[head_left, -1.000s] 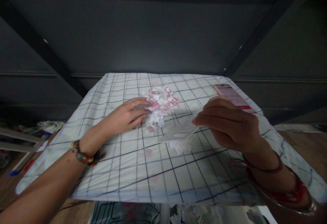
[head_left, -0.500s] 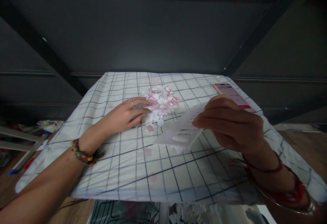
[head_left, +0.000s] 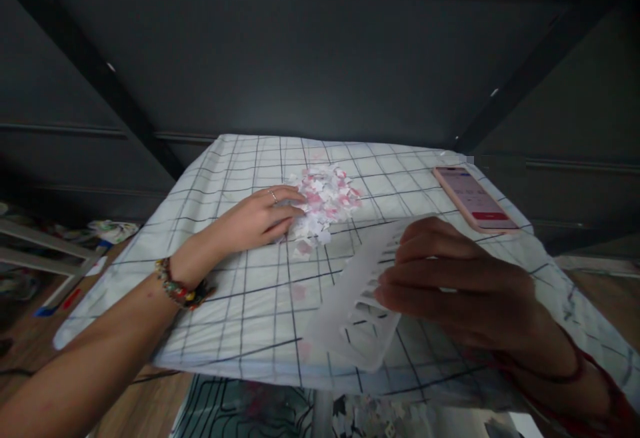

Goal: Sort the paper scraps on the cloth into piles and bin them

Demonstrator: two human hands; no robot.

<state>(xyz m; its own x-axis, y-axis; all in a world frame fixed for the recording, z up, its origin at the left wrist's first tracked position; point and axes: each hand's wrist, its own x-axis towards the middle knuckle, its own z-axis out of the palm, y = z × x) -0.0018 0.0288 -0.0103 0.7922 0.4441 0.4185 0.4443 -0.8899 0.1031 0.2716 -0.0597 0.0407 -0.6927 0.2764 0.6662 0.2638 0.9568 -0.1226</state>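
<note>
A pile of small torn paper scraps (head_left: 327, 198), white and pink, lies in the middle of the checked tablecloth. My left hand (head_left: 263, 218), with a ring on one finger, rests at the pile's left edge with its fingers apart, the fingertips touching the scraps. My right hand (head_left: 450, 281) grips a translucent white plastic plate (head_left: 345, 321) with a row of slots. The plate is tilted in front of the pile, apart from it, and its right part is hidden behind my fingers.
A phone (head_left: 475, 201) in a pink case lies at the table's right side, its screen lit. Dark panels (head_left: 320, 58) stand behind the checked tablecloth (head_left: 210, 331). Below the front edge is a container (head_left: 370, 418) with pale and dark pieces; a white frame (head_left: 60, 278) stands at left.
The plastic plate in my right hand has come nearer the table's front edge and turned its slotted face more toward me. My left hand stays by the pile. The view has shifted slightly.
</note>
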